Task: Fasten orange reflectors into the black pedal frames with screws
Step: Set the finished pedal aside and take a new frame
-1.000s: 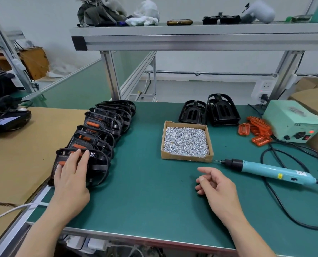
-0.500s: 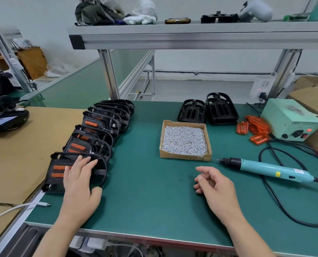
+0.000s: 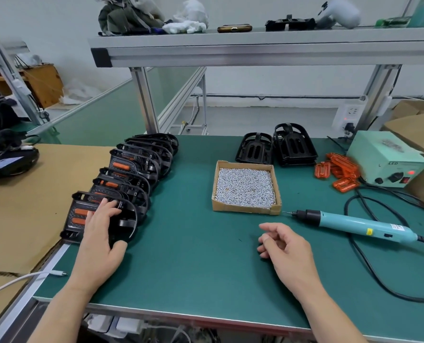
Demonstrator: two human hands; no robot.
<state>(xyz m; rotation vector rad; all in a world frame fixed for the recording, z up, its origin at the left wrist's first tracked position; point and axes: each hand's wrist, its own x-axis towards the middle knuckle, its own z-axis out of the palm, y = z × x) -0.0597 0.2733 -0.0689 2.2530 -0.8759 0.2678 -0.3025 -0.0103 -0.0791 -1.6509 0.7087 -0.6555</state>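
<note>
Conceivably the left hand [image 3: 99,233], flat-fingered on the nearest black plastic pedal frame [image 3: 70,232], could shove its overlapping row [image 3: 141,157] askew, while the right hand [image 3: 286,253], loosely curled, holds nothing.

The only lettering that can be read is "LED", printed in dark capitals on the front face of the pale green power box [image 3: 384,157], above its knob and switches. The electric screwdriver [image 3: 359,225] carries a small white label near its cord end, and its print is probably too fine to make out. A pale label on the black device [image 3: 8,162] at far left is also unreadable.
</note>
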